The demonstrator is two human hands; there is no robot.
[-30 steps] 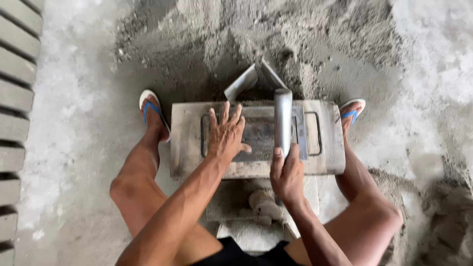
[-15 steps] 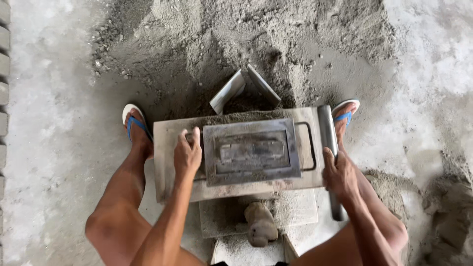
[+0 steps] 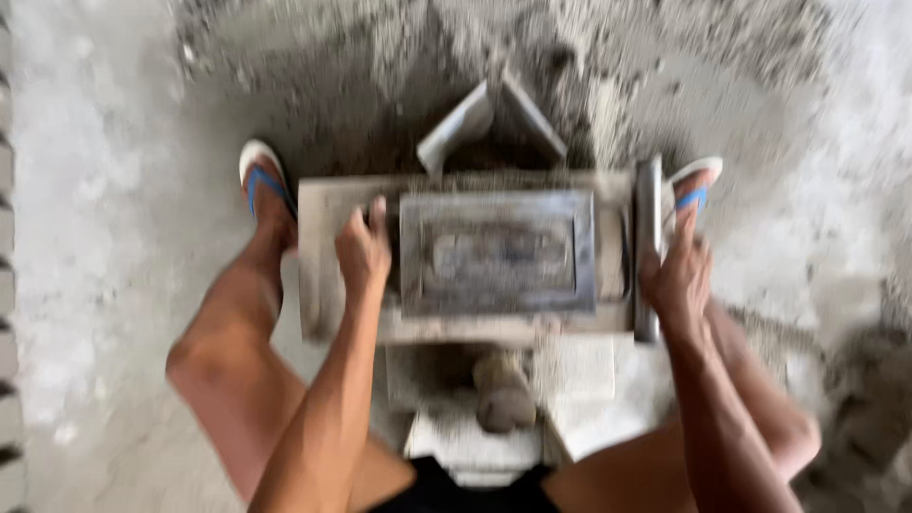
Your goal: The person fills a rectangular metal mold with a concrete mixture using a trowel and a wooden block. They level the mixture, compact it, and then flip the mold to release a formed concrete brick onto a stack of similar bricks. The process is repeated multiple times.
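A grey metal block mould (image 3: 318, 285) lies flat between my feet, its rectangular inner part (image 3: 494, 252) packed level with damp cement mix. My left hand (image 3: 364, 255) grips the handle at the mould's left side. My right hand (image 3: 676, 280) rests on a flat metal bar (image 3: 648, 218) lying along the mould's right edge, fingers stretched over it. The view is blurred by motion.
A big heap of grey sand-cement mix (image 3: 494, 57) lies just beyond the mould, with a shovel blade (image 3: 465, 123) stuck in it. My feet wear blue-strapped sandals (image 3: 261, 176) at either side. A round grey lump (image 3: 503, 394) sits on a slab below the mould. Cast blocks (image 3: 8, 285) line the left edge.
My right hand has drawn the metal bar from the middle of the mould to its right edge. My left hand left the mix's surface and took the left handle.
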